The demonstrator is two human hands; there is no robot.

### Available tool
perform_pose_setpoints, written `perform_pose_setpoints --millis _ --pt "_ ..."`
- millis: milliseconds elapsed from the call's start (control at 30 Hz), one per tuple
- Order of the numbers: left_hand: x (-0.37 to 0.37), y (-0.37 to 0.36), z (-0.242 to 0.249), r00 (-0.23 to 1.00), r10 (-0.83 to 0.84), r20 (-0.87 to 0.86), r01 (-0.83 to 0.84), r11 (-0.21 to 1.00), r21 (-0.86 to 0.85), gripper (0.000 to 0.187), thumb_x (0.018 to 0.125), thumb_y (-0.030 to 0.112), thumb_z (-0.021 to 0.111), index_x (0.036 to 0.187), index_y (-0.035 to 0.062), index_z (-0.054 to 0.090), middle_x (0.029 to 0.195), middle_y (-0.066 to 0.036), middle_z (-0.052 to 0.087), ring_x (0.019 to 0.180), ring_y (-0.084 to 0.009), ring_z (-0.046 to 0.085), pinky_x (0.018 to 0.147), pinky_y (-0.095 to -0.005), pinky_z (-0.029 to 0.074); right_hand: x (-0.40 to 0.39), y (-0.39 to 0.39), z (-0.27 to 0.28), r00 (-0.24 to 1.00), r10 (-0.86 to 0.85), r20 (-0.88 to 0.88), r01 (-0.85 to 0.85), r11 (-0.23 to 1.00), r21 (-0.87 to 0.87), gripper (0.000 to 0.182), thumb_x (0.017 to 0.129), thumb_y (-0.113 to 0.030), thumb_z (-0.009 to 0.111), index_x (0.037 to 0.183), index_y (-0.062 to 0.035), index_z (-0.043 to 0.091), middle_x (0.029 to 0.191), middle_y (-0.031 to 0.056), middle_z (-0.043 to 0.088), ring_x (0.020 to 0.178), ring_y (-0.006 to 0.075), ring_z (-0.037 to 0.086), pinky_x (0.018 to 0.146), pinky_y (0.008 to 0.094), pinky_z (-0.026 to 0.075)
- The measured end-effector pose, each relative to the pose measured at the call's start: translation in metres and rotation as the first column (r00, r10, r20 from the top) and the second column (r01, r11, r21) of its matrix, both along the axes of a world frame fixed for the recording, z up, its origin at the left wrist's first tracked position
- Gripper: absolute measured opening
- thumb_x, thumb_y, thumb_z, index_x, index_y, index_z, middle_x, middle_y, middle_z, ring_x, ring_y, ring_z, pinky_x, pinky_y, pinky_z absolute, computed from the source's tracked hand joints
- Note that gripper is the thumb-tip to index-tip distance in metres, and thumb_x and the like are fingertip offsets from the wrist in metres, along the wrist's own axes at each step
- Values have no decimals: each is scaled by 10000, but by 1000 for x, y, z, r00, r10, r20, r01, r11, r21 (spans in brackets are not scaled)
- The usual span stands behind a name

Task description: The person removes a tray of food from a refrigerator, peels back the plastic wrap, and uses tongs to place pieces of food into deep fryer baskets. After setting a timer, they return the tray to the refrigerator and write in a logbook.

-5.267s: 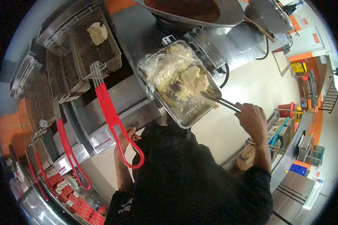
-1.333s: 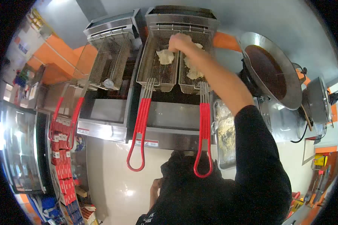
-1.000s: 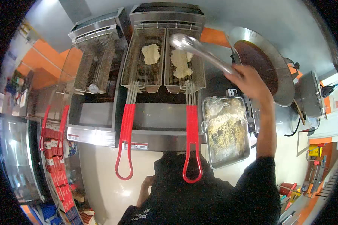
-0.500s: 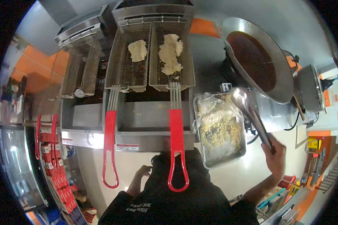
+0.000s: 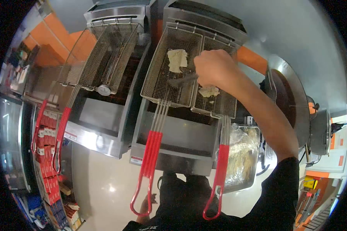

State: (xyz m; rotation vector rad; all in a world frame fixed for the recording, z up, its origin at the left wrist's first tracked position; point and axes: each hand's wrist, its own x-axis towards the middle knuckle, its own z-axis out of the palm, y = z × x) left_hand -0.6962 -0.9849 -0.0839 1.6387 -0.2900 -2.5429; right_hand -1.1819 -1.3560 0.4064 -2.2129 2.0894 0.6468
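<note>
My right hand point(image 5: 216, 68) is closed on metal tongs point(image 5: 183, 80) and reaches over the two middle fryer baskets. The tongs' far end is inside the left one of these wire baskets point(image 5: 150, 85), just below a battered piece point(image 5: 177, 60). Another battered piece point(image 5: 209, 91) lies in the right basket point(image 5: 231, 104), partly hidden by my hand and forearm. Down low, my left hand point(image 5: 152, 199) hangs behind a red basket handle point(image 5: 152, 154); its fingers are too dim and small to read.
More wire baskets point(image 5: 121, 57) with a round dial gauge point(image 5: 104, 90) are on the left fryer. A metal tray point(image 5: 235, 189) with crumbs and plastic wrap stands right of the baskets. Farther right is a large pan point(image 5: 298, 82) of dark liquid. Red basket handles stick out over the front edge.
My right hand with the tongs has moved from beside the crumb tray up and left over the baskets. The view has shifted, so the fryers appear turned and farther right.
</note>
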Motion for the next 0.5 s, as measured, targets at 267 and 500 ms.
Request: perform_pose_setpoints --millis 267,500 --pt "-8 3 -26 939 -266 220 308 932 -189 286 779 148 600 1009 -22 579 645 -16 493 523 -122 505 513 -317 495 -1 -67 -40 995 -54 -86 71 974 216 236 669 -206 637 825 -30 665 831 144 656 796 263 642 684 373 515" --pt "-18 -16 -34 877 -370 307 481 688 -543 257 767 130 581 992 5 590 640 -16 500 512 -112 486 477 -293 453 9 -48 -45 989 136 -59 -132 989 61 166 681 -153 620 800 -48 667 818 128 657 779 268 644 671 385 510"
